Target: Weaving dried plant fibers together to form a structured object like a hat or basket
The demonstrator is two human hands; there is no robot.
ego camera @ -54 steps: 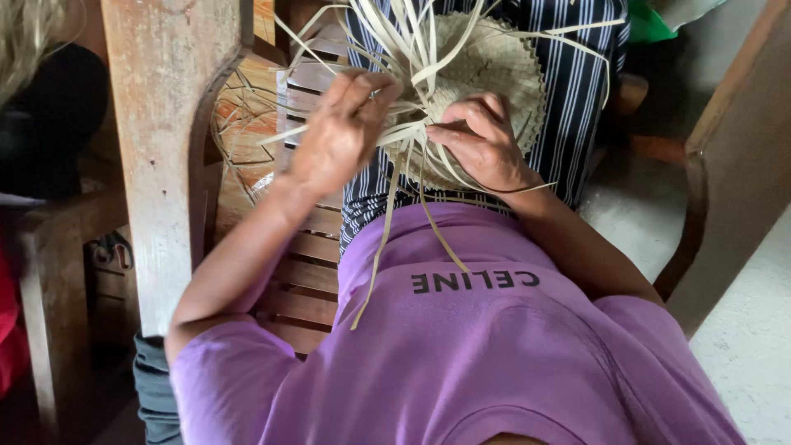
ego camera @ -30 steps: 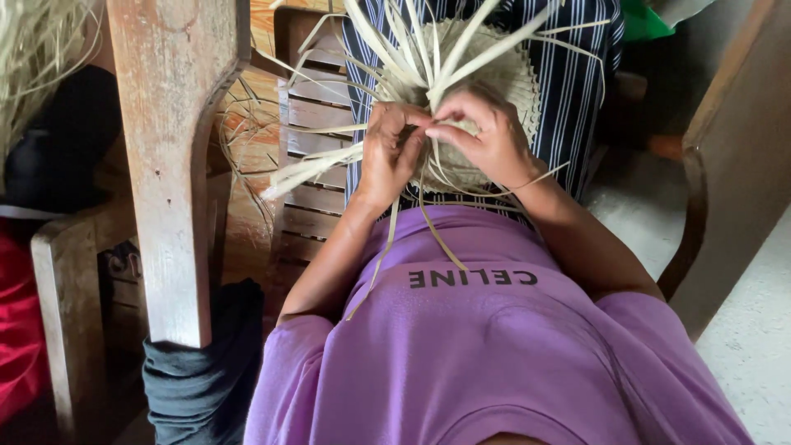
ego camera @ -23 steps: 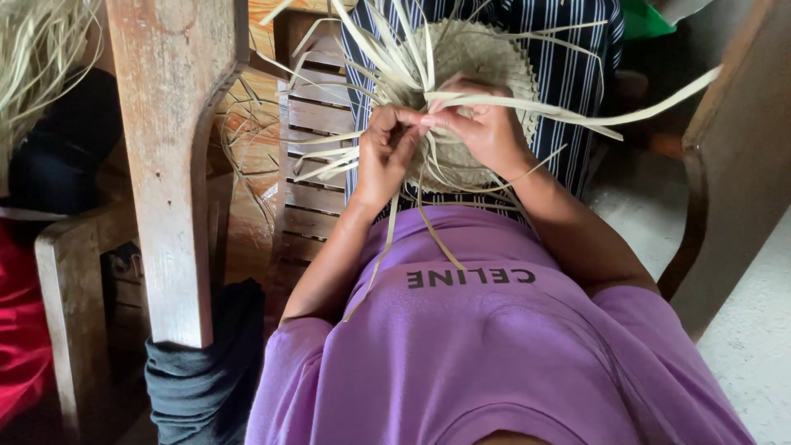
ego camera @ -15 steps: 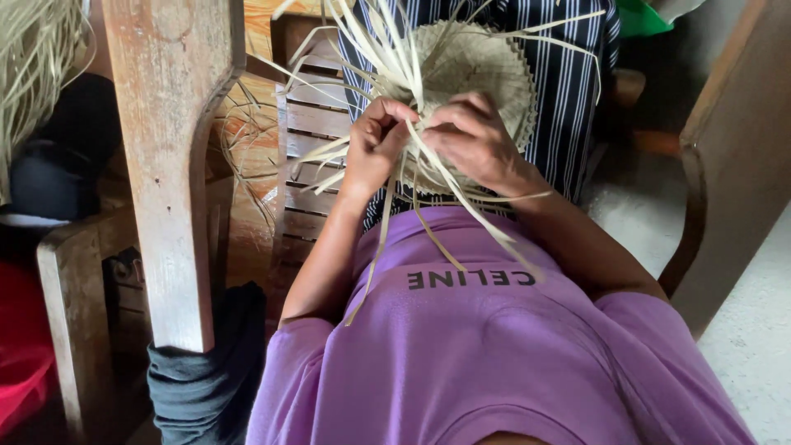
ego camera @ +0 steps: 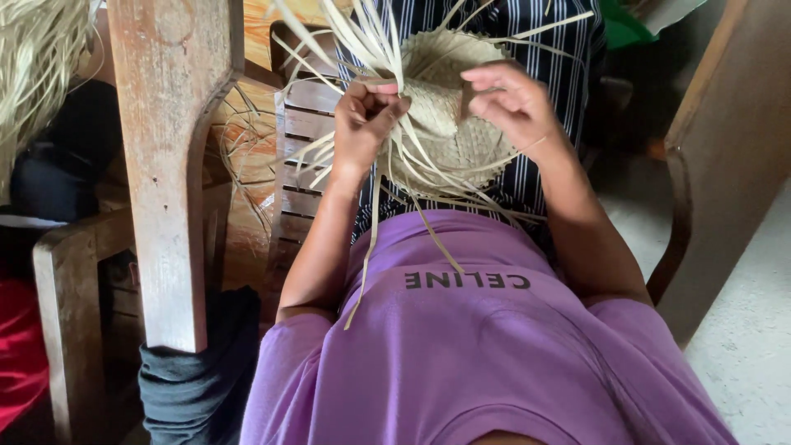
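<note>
Pinched in the left hand [ego camera: 362,124]: loose straw strips [ego camera: 362,41]. Right hand [ego camera: 515,103] open, fingers just touching the woven disc [ego camera: 449,132] on the lap. Centre woven; outer strips unwoven.

There is only one view. The camera sits on the person's head and looks almost straight down, over the purple shirt [ego camera: 494,354] to the lap. It is very close. The shirt fills the bottom of the view. The left hand [ego camera: 362,124] and right hand [ego camera: 515,103] are near the top, at the woven straw piece [ego camera: 449,124]. A wooden chair arm [ego camera: 169,165] runs down the left side.
</note>
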